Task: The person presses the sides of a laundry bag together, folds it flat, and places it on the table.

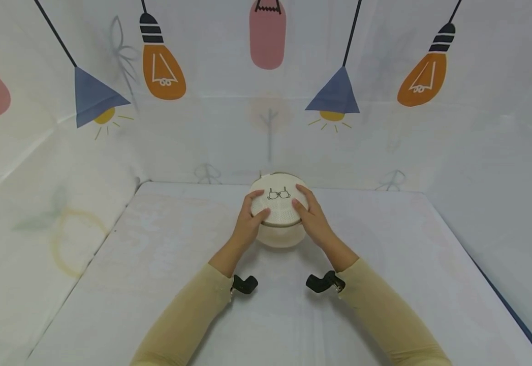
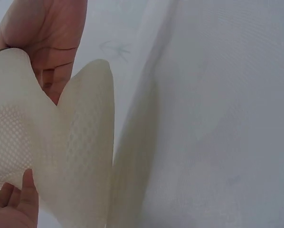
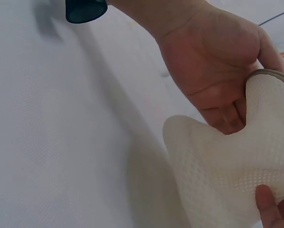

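Observation:
Both hands hold a cream mesh laundry bag (image 1: 278,209) near the far edge of the table. Its round top faces up, carries a small black line drawing of a bra, and has a darker rim. My left hand (image 1: 248,217) grips the left side, thumb and a finger on the top. On the other side my right hand (image 1: 312,216) grips it likewise. In the left wrist view the bag's soft side wall (image 2: 82,128) dents in around the curled fingers of my left hand (image 2: 52,42). My right hand (image 3: 213,71) presses a similar fold in the right wrist view.
The white table (image 1: 270,315) lies under the bag and both forearms. Behind it rises a white cloth wall (image 1: 229,137) printed with lamps and bulbs. Dark wrist camera mounts (image 1: 245,284) stick out from the sleeves.

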### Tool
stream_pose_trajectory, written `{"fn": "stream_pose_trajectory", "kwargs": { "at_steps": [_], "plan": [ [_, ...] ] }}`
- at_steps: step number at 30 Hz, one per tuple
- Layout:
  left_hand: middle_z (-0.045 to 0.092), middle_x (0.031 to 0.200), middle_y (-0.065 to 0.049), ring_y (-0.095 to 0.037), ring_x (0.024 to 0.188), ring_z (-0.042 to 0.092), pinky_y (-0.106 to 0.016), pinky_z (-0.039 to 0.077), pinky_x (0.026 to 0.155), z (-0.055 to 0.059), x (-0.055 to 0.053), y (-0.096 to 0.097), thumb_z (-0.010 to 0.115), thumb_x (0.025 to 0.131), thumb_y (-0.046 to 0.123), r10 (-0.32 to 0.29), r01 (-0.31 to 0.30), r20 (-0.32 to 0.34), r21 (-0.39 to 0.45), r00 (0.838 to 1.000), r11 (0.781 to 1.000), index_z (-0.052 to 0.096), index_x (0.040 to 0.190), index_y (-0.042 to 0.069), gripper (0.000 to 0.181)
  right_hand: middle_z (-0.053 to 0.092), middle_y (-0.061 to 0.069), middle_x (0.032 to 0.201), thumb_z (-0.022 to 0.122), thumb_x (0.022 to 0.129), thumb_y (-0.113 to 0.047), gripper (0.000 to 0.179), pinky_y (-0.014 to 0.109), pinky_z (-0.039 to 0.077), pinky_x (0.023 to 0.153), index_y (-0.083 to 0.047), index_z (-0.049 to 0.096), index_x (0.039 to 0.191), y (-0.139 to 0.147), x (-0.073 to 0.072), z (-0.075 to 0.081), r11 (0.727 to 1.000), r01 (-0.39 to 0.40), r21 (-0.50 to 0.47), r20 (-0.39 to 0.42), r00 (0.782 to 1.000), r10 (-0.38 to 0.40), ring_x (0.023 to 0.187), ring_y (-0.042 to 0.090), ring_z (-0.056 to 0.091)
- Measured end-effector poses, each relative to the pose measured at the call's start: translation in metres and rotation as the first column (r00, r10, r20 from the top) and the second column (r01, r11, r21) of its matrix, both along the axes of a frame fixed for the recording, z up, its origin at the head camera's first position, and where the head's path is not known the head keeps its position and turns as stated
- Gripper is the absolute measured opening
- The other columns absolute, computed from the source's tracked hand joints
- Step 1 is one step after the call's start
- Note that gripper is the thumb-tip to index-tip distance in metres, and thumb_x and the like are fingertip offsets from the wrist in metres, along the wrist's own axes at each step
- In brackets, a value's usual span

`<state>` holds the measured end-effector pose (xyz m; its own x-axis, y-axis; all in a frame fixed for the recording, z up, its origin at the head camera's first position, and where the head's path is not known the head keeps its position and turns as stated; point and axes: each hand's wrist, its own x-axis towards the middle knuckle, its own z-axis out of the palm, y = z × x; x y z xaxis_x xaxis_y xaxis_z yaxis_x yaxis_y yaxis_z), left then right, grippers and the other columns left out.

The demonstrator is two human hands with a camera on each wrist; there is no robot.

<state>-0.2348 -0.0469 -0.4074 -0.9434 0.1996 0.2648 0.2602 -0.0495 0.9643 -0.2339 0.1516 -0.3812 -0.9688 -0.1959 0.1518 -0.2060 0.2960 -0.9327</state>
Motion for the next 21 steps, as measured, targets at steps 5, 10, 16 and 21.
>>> {"fn": "stream_pose_trajectory", "kwargs": {
  "at_steps": [5,10,16,21],
  "plan": [
    [0.023,0.161,-0.023,-0.033,0.15,0.019,-0.043,0.012,0.123,0.001,0.0,-0.002,0.055,0.102,0.009,-0.035,0.036,0.013,-0.059,0.999,0.998,0.029,0.15,0.0,0.055,0.019,0.019,0.164,0.047,0.107,-0.018,0.055,0.05,0.012,0.122,-0.002,0.027,0.156,0.0,-0.002,-0.004,0.999,0.025,-0.033,-0.005,1.0,-0.025,0.152,0.033,0.014],
    [0.019,0.163,-0.02,-0.033,0.152,0.015,-0.046,0.011,0.123,-0.019,-0.013,-0.002,0.056,0.103,0.017,-0.029,0.031,0.013,-0.143,0.999,0.989,0.026,0.154,0.007,0.059,0.021,0.018,0.164,0.048,0.107,-0.019,0.055,0.049,0.012,0.122,-0.003,0.029,0.155,-0.001,-0.001,-0.007,0.997,0.049,-0.059,-0.028,0.998,-0.051,0.152,0.032,0.015],
    [0.026,0.159,-0.019,-0.039,0.125,0.052,-0.05,0.049,0.1,-0.028,-0.014,-0.002,0.056,0.104,0.023,-0.03,0.039,0.056,-0.175,0.998,0.984,0.024,0.156,0.02,0.061,0.022,0.018,0.163,0.049,0.107,-0.02,0.055,0.049,0.011,0.122,-0.002,0.03,0.155,-0.001,0.001,-0.01,0.995,0.062,-0.079,-0.055,0.996,-0.067,0.152,0.033,0.016],
    [0.015,0.162,-0.016,-0.037,0.112,0.06,-0.04,0.06,0.079,-0.028,-0.013,-0.002,0.056,0.104,0.023,-0.118,0.137,0.147,-0.124,0.982,0.983,0.017,0.158,0.029,0.067,0.024,0.019,0.162,0.049,0.107,-0.02,0.055,0.047,0.013,0.122,-0.002,0.03,0.155,-0.002,0.001,-0.011,0.993,0.08,-0.089,-0.058,0.995,-0.086,0.151,0.032,0.018]
  ]
}}
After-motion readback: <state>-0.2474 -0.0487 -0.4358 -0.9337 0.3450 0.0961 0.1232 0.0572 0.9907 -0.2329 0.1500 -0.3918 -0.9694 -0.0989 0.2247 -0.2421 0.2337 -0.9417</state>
